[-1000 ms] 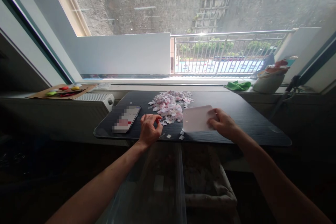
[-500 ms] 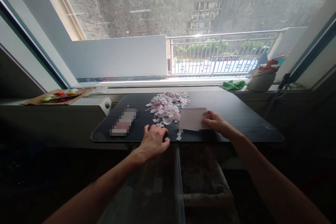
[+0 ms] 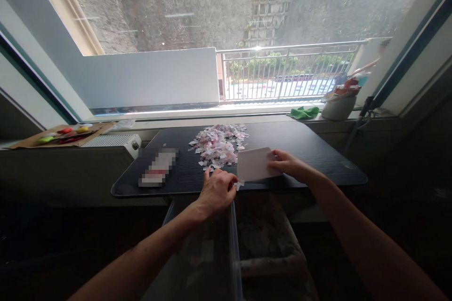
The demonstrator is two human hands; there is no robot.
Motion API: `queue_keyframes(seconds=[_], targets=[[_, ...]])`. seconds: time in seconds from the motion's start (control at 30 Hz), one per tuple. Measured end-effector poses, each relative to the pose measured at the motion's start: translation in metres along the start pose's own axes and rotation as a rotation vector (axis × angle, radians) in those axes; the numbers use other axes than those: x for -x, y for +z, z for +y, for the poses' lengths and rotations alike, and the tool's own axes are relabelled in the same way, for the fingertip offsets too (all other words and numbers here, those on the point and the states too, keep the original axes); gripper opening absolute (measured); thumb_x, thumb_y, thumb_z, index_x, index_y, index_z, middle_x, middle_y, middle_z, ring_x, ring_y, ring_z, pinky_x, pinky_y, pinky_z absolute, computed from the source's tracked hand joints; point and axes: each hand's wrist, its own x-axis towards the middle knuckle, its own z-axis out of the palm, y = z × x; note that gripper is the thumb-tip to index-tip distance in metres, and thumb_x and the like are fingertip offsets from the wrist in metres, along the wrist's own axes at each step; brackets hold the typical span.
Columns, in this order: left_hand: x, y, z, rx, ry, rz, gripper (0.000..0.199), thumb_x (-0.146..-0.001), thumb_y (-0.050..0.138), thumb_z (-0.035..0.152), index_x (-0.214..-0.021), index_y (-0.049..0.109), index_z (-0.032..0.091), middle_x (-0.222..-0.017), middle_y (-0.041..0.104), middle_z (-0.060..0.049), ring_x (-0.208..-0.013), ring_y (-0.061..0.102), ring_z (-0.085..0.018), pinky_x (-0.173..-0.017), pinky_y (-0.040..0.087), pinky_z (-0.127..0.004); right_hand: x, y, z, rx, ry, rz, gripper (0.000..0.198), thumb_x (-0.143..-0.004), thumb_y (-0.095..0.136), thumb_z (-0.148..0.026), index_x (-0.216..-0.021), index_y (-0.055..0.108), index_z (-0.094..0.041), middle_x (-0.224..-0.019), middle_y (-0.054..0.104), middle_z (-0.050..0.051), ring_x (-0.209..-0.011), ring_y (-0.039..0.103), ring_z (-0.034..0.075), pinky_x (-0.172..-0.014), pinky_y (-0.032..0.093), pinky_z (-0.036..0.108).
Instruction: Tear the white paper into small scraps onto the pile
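A heap of small torn or cut paper pieces (image 3: pixel 217 145), white and pinkish, lies on the dark tabletop (image 3: pixel 282 136). My right hand (image 3: pixel 291 165) grips the right edge of a flat whitish card (image 3: pixel 256 163), tilted beside the heap, thumb on its near face. Close to the front edge of the table is my left hand (image 3: pixel 219 187), its fingers curled and the thumb drawn in. Its fingertips reach a few stray paper scraps (image 3: pixel 240 184) below the card. Whatever is between those fingertips is hidden.
A pixelated flat item (image 3: pixel 158 168) rests on the table's left. Under the front edge stand a clear plastic bin (image 3: pixel 233 244) and a second container (image 3: pixel 271 263) with paper bits. On the sill are a green cloth (image 3: pixel 303 113) and a pot (image 3: pixel 339 106); a radiator (image 3: pixel 113 141) stands left.
My left hand has moved right, closing its fingers by the stray scraps. The card has tilted slightly in my right hand. The whole view has shifted a little.
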Motion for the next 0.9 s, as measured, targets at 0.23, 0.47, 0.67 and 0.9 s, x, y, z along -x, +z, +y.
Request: queue_keyframes(seconds=[0.23, 0.47, 0.67, 0.9], targets=[[-0.001, -0.011, -0.014, 0.028, -0.009, 0.165, 0.015, -0.075, 0.053, 0.019, -0.082, 0.066, 0.022, -0.078, 0.067, -0.003, -0.087, 0.059, -0.022, -0.103, 0.026, -0.054, -0.007, -0.002, 0.006, -0.033, 0.042, 0.017, 0.024, -0.062, 0.061, -0.010, -0.084, 0.058, -0.019, -0.075, 0.069, 0.000, -0.071, 0.064, 0.016, -0.066, 0.052, 0.025], [-0.012, -0.017, -0.055, -0.031, -0.031, 0.396, 0.020, -0.077, 0.049, 0.021, -0.090, 0.064, 0.021, -0.082, 0.067, -0.004, -0.092, 0.058, -0.023, -0.106, 0.025, -0.051, 0.006, -0.013, 0.001, -0.036, 0.039, -0.089, 0.026, -0.059, 0.066, -0.012, -0.083, 0.059, -0.018, -0.076, 0.069, 0.000, -0.072, 0.063, 0.016, -0.065, 0.051, 0.025], [-0.011, -0.010, -0.071, -0.051, -0.075, 0.443, 0.024, -0.076, 0.047, 0.022, -0.095, 0.062, 0.022, -0.081, 0.066, -0.003, -0.091, 0.058, -0.023, -0.106, 0.025, -0.049, 0.009, -0.018, -0.008, 0.001, 0.007, -0.028, 0.024, -0.061, 0.065, -0.012, -0.083, 0.058, -0.018, -0.075, 0.068, 0.000, -0.067, 0.062, 0.015, -0.058, 0.050, 0.023], [-0.011, -0.007, -0.073, -0.034, -0.103, 0.456, 0.025, -0.075, 0.047, 0.022, -0.095, 0.061, 0.023, -0.075, 0.064, -0.002, -0.087, 0.059, -0.022, -0.103, 0.029, -0.047, -0.025, -0.002, 0.006, -0.042, -0.043, -0.069, 0.026, -0.062, 0.065, -0.011, -0.086, 0.058, -0.017, -0.078, 0.069, 0.000, -0.072, 0.064, 0.015, -0.065, 0.052, 0.024]])
